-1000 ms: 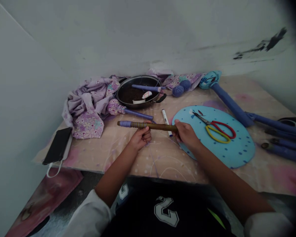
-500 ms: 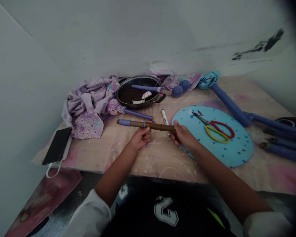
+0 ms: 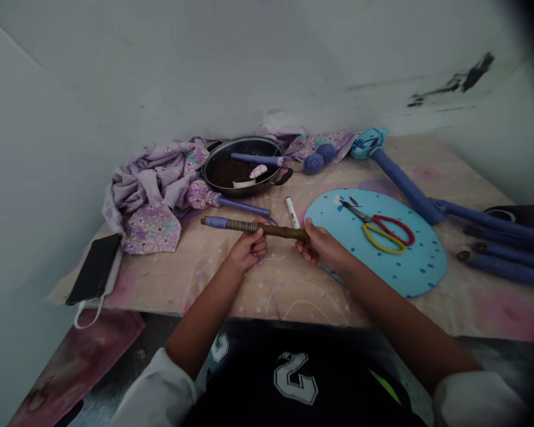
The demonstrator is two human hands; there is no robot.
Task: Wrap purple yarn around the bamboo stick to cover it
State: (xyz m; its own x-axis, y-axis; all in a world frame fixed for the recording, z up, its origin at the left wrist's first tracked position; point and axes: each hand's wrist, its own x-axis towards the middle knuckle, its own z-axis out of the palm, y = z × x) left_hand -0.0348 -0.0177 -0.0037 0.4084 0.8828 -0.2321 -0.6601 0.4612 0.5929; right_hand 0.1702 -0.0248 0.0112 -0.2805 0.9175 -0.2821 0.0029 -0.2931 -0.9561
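Note:
A brown wooden stick (image 3: 279, 230) is held level above the table. Purple yarn (image 3: 216, 222) wraps it tightly near the left end, then runs on in spaced turns toward the middle. My left hand (image 3: 250, 249) is closed around the stick just past these turns, thumb on top. From below that hand a loose yarn strand (image 3: 271, 292) trails to the table's front edge. My right hand (image 3: 324, 244) grips the stick's bare right end, which its fingers partly hide. A white marker (image 3: 292, 212) lies just behind the right hand.
Red-and-yellow-handled scissors (image 3: 382, 230) rest on a blue dotted oval (image 3: 409, 270). Behind are a black pan (image 3: 222, 184), yarn balls (image 3: 320, 158) and floral cloth (image 3: 149, 219). A phone (image 3: 93, 270) lies left; several purple-wrapped sticks (image 3: 511, 267) lie right.
The whole view has shifted slightly, so everything sits a little further left. Both hands keep their hold on the stick, and the wrapping looks much the same.

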